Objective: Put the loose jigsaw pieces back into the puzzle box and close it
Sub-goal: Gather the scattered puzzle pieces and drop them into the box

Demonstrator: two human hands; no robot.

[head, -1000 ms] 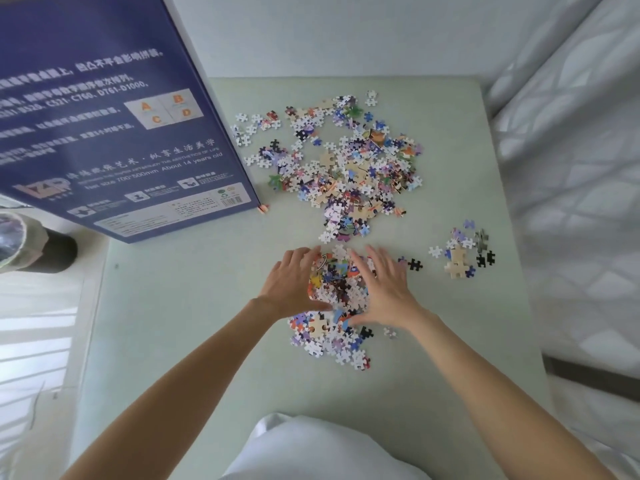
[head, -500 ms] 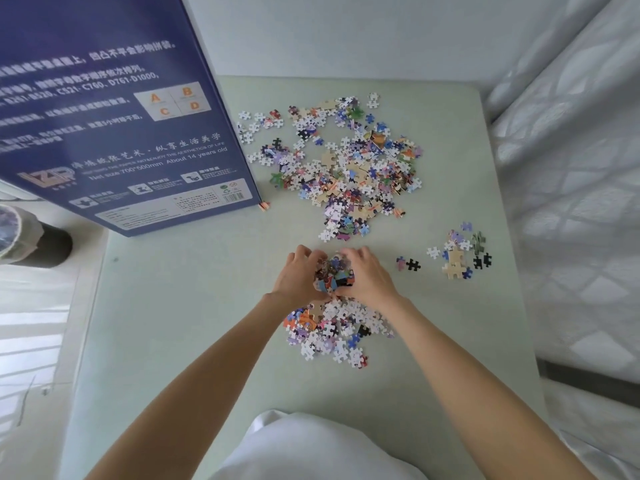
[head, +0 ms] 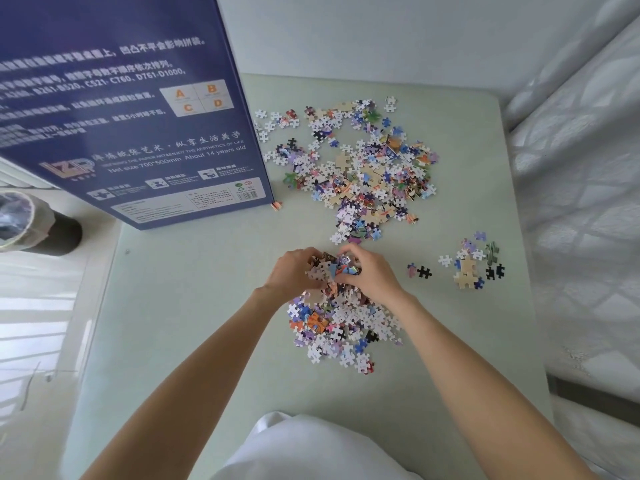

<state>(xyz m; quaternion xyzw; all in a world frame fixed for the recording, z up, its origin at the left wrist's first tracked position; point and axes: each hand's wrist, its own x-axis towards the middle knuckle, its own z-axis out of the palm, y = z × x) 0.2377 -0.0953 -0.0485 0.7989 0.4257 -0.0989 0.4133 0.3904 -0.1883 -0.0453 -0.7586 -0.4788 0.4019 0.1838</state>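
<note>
My left hand point(head: 291, 273) and my right hand point(head: 372, 273) are cupped together around a heap of jigsaw pieces point(head: 334, 268) in the middle of the pale green table point(head: 194, 323). Just below the hands lies a loose pile of pieces point(head: 341, 323). A larger spread of pieces point(head: 360, 168) covers the far part of the table. A small cluster of pieces point(head: 472, 261) sits to the right. The dark blue puzzle box point(head: 124, 109) stands tilted at the table's far left, its printed face toward me; its opening is hidden.
Two stray pieces point(head: 419, 271) lie right of my hands, one small piece point(head: 276, 205) by the box's corner. A lined bin point(head: 31, 223) stands on the floor at left. White patterned bedding point(head: 585, 202) runs along the table's right edge. White cloth point(head: 304, 448) covers my lap.
My hands, spread flat around the near pile a second ago, have closed inward and gathered a heap of pieces between them. The view has shifted slightly.
</note>
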